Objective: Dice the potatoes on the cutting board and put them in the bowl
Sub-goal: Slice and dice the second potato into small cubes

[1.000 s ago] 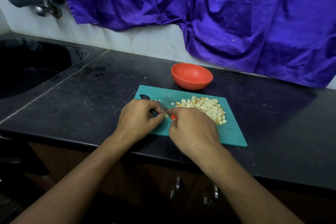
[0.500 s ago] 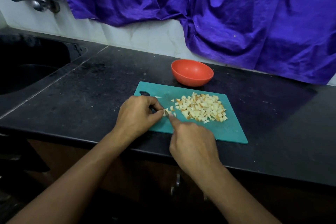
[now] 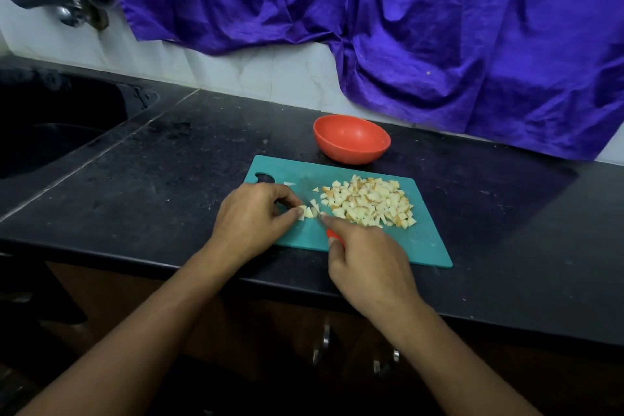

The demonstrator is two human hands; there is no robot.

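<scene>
A person's right hand (image 3: pixel 368 267) curls round a red-handled knife (image 3: pixel 332 234), forefinger laid along the blade, most of the handle hidden in the palm. The left hand (image 3: pixel 251 216) pinches a small potato piece (image 3: pixel 308 212) at the near left of the teal cutting board (image 3: pixel 422 243); blur makes the blade's edge hard to trace. Diced potato (image 3: pixel 368 201) is heaped mid-board. Just beyond the board the orange bowl (image 3: pixel 351 140) sits on a black counter (image 3: pixel 152 179), beneath purple cloth (image 3: pixel 405 27).
</scene>
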